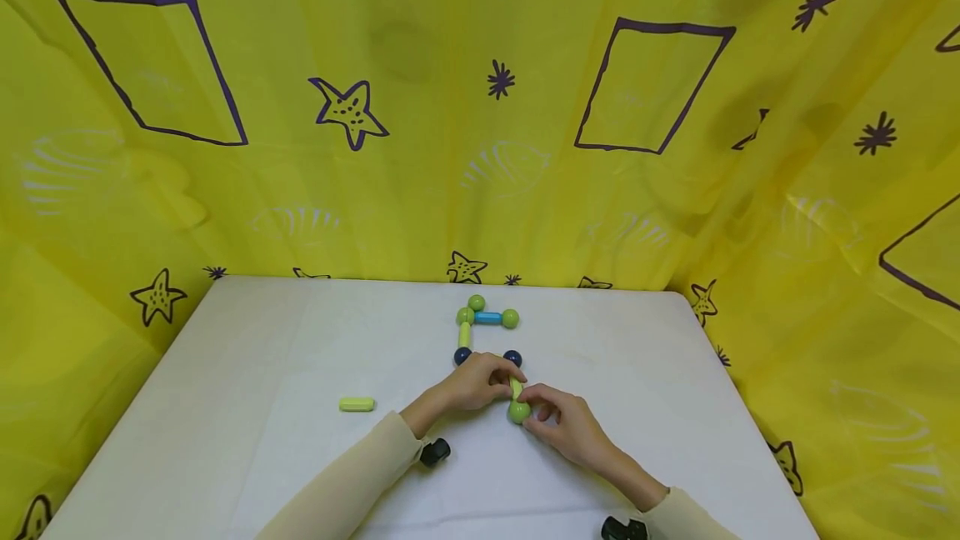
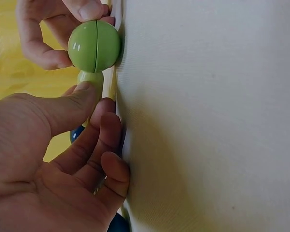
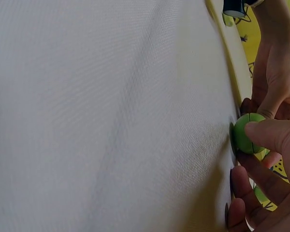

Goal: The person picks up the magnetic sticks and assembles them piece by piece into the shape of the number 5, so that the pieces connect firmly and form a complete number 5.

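My left hand point(image 1: 474, 382) pinches a light green magnetic rod point(image 1: 516, 388) between thumb and fingers. A green ball point(image 1: 519, 412) sits on the rod's near end, and the right hand point(image 1: 572, 429) holds it with thumb and fingertips. In the left wrist view the ball point(image 2: 94, 46) touches the rod point(image 2: 92, 77); in the right wrist view the right thumb lies across the ball point(image 3: 244, 133). Just beyond the rod is a dark blue ball point(image 1: 512, 358). Another dark blue ball point(image 1: 462, 355) is partly behind the left hand; whatever joins these two is hidden.
Farther back, a light green rod point(image 1: 465, 335) rises to a green ball point(image 1: 466, 317), joined by a blue rod point(image 1: 488, 318) to another green ball point(image 1: 510, 318). One more green ball point(image 1: 476, 302) touches the corner. A loose light green rod point(image 1: 356, 404) lies left on the white table point(image 1: 300, 340).
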A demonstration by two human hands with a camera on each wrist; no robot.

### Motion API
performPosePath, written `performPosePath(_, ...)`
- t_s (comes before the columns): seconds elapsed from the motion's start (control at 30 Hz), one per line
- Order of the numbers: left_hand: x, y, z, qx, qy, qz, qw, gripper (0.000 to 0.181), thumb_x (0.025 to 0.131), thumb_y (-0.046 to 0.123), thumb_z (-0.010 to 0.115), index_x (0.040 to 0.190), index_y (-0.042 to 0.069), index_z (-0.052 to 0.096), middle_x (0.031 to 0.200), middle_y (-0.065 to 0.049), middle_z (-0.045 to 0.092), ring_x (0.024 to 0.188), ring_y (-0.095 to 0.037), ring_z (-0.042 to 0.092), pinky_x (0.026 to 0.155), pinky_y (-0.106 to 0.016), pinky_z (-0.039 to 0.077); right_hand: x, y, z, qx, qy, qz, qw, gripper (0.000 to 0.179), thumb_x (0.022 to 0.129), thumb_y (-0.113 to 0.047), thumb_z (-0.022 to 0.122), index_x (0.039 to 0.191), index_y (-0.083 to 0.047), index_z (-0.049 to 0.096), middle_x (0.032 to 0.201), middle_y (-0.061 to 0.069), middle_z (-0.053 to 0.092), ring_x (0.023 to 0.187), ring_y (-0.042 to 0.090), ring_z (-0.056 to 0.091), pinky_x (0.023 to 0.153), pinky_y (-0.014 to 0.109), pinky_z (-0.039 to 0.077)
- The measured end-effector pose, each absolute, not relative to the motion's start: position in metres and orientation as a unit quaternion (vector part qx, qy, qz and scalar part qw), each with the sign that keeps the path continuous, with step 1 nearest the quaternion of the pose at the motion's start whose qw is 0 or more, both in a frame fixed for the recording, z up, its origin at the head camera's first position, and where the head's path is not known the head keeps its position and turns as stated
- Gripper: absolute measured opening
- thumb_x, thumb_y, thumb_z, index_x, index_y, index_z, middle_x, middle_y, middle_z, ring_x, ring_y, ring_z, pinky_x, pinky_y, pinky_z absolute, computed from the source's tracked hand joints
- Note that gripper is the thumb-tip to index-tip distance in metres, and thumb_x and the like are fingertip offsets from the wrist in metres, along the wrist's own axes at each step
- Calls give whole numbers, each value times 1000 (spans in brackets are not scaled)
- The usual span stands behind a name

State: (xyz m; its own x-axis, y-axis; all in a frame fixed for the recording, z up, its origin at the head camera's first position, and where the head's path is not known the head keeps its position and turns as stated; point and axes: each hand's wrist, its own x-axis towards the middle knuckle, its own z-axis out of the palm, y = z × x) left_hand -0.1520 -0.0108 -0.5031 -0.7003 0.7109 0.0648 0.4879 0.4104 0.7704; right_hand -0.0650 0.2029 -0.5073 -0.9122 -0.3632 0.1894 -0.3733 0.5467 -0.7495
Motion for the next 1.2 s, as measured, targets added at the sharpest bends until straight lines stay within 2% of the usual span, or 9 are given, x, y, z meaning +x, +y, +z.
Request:
performPosePath(0.27, -152, -15, -500, 366, 820, 415, 145, 23, 95, 3, 72, 116, 11, 75, 103, 0, 74, 84, -3, 59, 82, -22, 49, -66, 203, -506, 210, -880, 426, 0, 29, 89, -4, 78, 115, -15, 70, 105, 0, 75, 76, 7, 63, 68, 29, 52)
performPosePath(0.43, -150, -21, -494, 355, 821, 422, 145, 28, 94, 3, 73, 121, 9, 72, 97, -4, 73, 84, -7, 61, 81, -24, 50, -66, 204, -505, 210, -879, 427, -8, 28, 89, -4, 77, 114, -16, 70, 105, 0, 74, 76, 7, 63, 68, 28, 53)
performPosePath(0.53, -149, -26, -487, 343, 818, 439, 141, 29, 95, 3, 72, 123, 8, 71, 99, -5, 74, 84, -9, 65, 79, -25, 52, -67, 204, -504, 213, -878, 429, -13, 28, 89, -5, 77, 114, -15, 70, 105, 0, 74, 76, 7, 63, 68, 29, 53)
performPosePath(0.77, -148, -47, -473, 349, 814, 453, 97, 30, 95, 8, 73, 125, 5, 69, 97, -6, 74, 76, -14, 67, 70, -25, 53, -68, 205, -501, 217, -877, 427, -22, 27, 90, -5, 77, 114, -16, 70, 106, -2, 73, 76, 7, 62, 68, 29, 52)
performPosePath(0.97, -144, -73, -464, 353, 821, 447, 45, 32, 95, 14, 76, 125, 10, 70, 95, -1, 73, 75, -13, 63, 67, -26, 53, -69, 204, -500, 208, -880, 425, -36, 28, 90, -5, 77, 114, -17, 69, 108, -1, 73, 77, 7, 61, 69, 28, 52)
performPosePath(1.2, -136, -113, -458, 313, 842, 440, 14, 34, 92, 21, 79, 125, 17, 71, 98, 0, 74, 73, -9, 62, 63, -26, 51, -69, 205, -501, 209, -882, 421, -42, 29, 90, -6, 77, 115, -17, 68, 109, 0, 72, 77, 7, 61, 70, 27, 52)
